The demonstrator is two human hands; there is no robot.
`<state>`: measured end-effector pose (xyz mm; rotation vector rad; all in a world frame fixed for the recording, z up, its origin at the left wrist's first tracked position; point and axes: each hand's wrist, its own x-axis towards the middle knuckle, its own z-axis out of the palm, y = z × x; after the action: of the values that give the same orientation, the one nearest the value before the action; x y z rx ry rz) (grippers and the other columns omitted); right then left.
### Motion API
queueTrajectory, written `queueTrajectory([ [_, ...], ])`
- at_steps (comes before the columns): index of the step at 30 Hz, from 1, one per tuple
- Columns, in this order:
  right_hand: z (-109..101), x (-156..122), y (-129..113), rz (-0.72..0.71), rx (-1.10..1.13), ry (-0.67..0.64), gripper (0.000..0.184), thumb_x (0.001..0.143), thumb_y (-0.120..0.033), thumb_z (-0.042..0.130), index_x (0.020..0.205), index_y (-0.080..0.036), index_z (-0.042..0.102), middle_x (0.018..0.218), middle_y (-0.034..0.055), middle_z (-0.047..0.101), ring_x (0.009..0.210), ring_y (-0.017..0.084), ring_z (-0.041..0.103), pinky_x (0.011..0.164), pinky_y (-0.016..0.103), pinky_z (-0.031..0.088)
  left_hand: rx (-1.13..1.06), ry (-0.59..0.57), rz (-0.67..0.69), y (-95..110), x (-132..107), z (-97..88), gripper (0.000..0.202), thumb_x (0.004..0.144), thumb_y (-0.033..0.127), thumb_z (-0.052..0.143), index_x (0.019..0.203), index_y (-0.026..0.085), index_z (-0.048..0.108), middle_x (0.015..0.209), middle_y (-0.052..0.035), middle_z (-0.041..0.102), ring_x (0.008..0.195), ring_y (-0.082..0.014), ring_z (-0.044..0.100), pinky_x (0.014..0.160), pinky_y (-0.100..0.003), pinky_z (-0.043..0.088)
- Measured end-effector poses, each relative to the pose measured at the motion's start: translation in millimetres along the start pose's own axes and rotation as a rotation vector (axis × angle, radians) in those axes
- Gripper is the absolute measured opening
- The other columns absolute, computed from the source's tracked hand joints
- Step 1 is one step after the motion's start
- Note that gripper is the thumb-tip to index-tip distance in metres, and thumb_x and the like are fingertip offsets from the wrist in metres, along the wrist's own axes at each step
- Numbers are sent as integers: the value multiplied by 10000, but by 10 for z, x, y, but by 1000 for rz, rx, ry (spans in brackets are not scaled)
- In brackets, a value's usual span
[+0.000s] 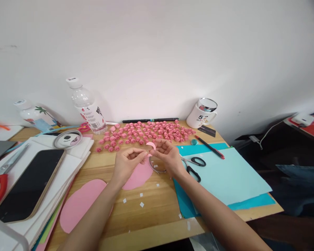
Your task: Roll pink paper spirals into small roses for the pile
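Both hands meet over the middle of the wooden table, pinching a curled pink paper strip (151, 144). My left hand (129, 162) grips its lower end between thumb and finger. With fingers bent, my right hand (169, 155) holds the other side of the curl. Beneath them lie a pink paper cutout (138, 176) and a roll of tape (158, 170), partly hidden by the right hand. Another pink cutout (81, 202) lies under my left forearm. Behind the hands spread many small rolled pink paper roses (146, 132). Black-handled scissors (196, 165) rest right of my right hand.
At left, a phone (31, 184) and red-handled scissors (2, 177) lie on stacked paper. A water bottle (87, 108) and a mug (202, 113) stand near the wall. Light blue sheets (232, 174) and a pencil (209, 146) lie at right. Small white squares (141, 204) dot the table.
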<state>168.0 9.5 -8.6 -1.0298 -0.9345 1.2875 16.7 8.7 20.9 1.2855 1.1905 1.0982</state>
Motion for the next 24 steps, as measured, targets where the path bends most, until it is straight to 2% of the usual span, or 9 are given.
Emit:
queueTrajectory([
  [4, -3, -16, -37, -97, -48, 24, 451, 570, -301, 783, 957, -205, 571, 726, -8, 638, 654, 145, 628, 688, 312, 531, -10, -66, -52, 4, -10, 22, 176, 611, 283, 732, 717, 146, 701, 605, -38, 682, 540, -147, 612, 552, -254, 505],
  [9, -3, -30, -52, -143, -67, 36, 425, 604, -328, 761, 969, -207, 580, 768, 6, 650, 666, 151, 632, 683, 319, 539, -12, -101, -84, -7, -10, 30, 230, 587, 279, 746, 762, 141, 692, 609, -32, 681, 511, -135, 601, 536, -246, 488],
  [12, 9, -34, -61, -165, -76, 19, 423, 591, -309, 770, 956, -205, 582, 711, -14, 633, 599, 136, 617, 620, 294, 532, -45, -221, -98, -18, -13, 35, 345, 615, 248, 724, 938, 141, 665, 663, -29, 690, 514, -125, 597, 561, -255, 501],
  [14, 25, -43, -79, -168, -83, -10, 424, 598, -289, 766, 968, -202, 580, 658, -26, 631, 566, 129, 609, 604, 288, 526, -68, -263, -118, -31, -20, 43, 390, 618, 229, 717, 988, 141, 631, 703, -33, 694, 518, -125, 599, 566, -263, 505],
  [18, 54, -76, -122, -126, -92, -61, 459, 600, -277, 761, 1012, -199, 576, 681, -6, 670, 630, 156, 640, 616, 303, 534, -84, -268, -142, -60, -32, 56, 305, 615, 247, 721, 873, 142, 596, 683, -36, 687, 542, -151, 623, 557, -271, 505],
  [22, 57, -96, -137, -117, -124, -103, 443, 618, -306, 746, 1015, -196, 584, 702, 10, 692, 636, 166, 647, 576, 292, 526, -98, -223, -157, -53, -32, 59, 512, 584, 241, 745, 1035, 158, 519, 662, -20, 693, 515, -164, 631, 553, -291, 513],
  [24, 50, -97, -130, -127, -170, -120, 432, 628, -311, 739, 1018, -196, 591, 702, 13, 698, 620, 162, 641, 559, 284, 513, -76, -228, -146, -40, -33, 57, 459, 584, 240, 744, 995, 158, 557, 668, -24, 696, 541, -166, 639, 570, -287, 513],
])
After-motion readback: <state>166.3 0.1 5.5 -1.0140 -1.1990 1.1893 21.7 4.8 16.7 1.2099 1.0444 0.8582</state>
